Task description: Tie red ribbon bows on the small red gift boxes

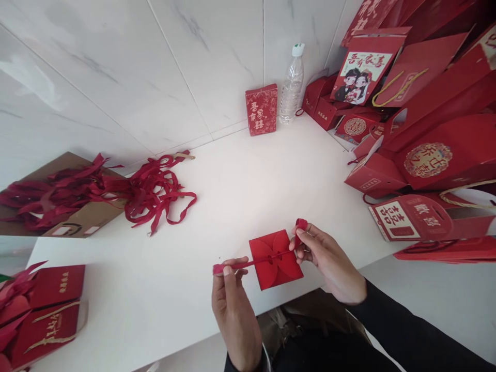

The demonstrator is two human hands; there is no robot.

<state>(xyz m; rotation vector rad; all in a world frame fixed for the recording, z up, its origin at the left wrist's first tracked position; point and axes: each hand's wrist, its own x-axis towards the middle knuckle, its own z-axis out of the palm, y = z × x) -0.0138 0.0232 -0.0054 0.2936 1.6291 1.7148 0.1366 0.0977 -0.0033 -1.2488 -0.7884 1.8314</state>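
A small red gift box [273,274] with curved, overlapping top flaps lies near the front edge of the white table. A dark red ribbon [248,264] runs across its top, passing at the slots in the middle of the flaps. My left hand [234,305] pinches one end of the ribbon, to the left of the box. At the box's upper right corner, my right hand [323,256] pinches the other end, a short tail standing up above the fingers. Between both hands the ribbon is stretched fairly straight.
On the left, a cardboard box [93,217] overflows with ribbons [158,191] onto the white table [232,181]. Filled red boxes [58,289] stand front left. A red packet [261,111] and plastic bottle [291,88] stand by the wall. Red gift bags [437,150] crowd the right.
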